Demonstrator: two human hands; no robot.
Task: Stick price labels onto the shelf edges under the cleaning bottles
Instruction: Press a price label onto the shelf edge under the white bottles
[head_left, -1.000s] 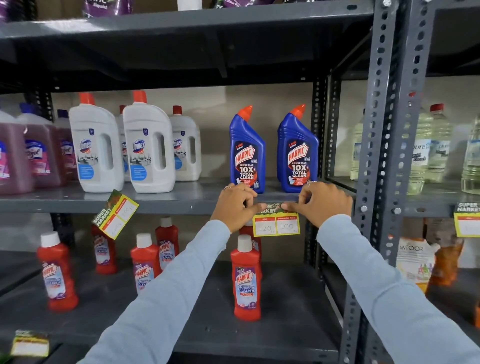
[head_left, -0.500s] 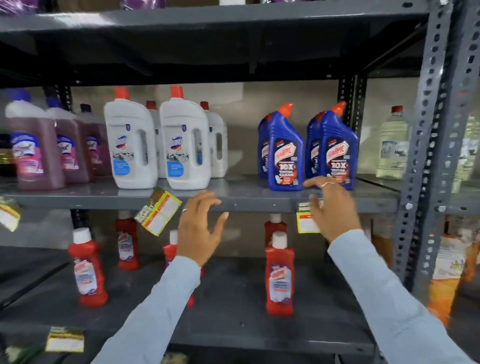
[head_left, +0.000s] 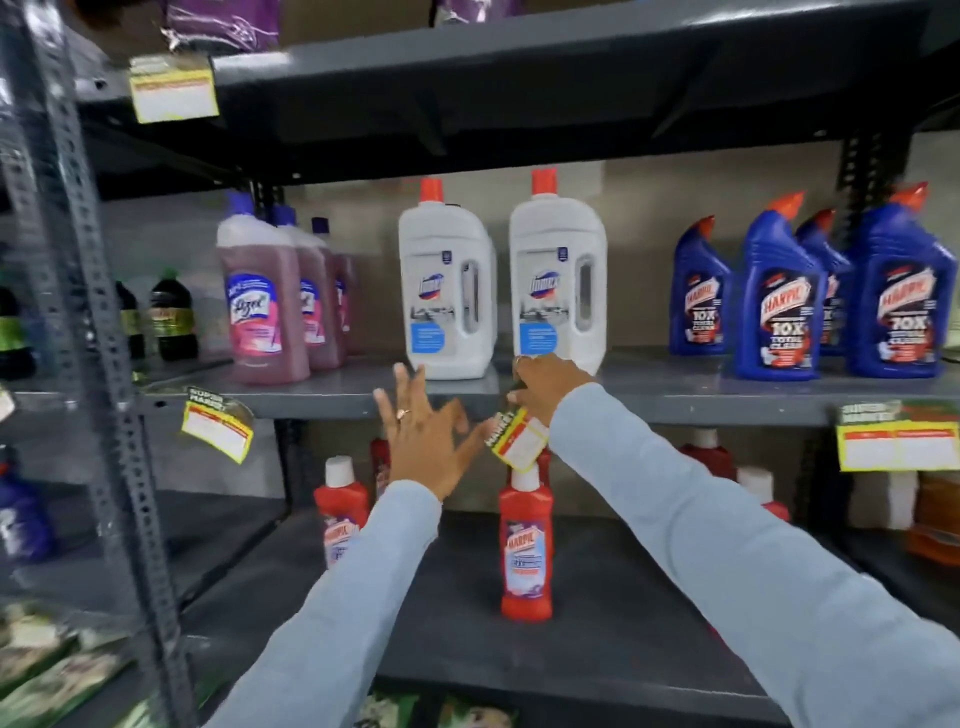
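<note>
I see the right hand (head_left: 545, 387) at the shelf edge (head_left: 322, 402) under the white bottles (head_left: 447, 291), its fingers pinching the top of a crooked price label (head_left: 517, 439) that hangs askew. The left hand (head_left: 423, 441) hovers just beside it, fingers spread wide, holding nothing. My worry is that the label sets tilted or peels off if only one corner is pressed; a careless knuckle could also nudge the bottles above.

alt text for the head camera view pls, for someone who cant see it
A person's right hand holds a tilted yellow price label at the grey shelf edge under two white cleaning bottles, while the left hand reaches in open beside it. Pink bottles stand to the left, blue ones to the right.
</note>
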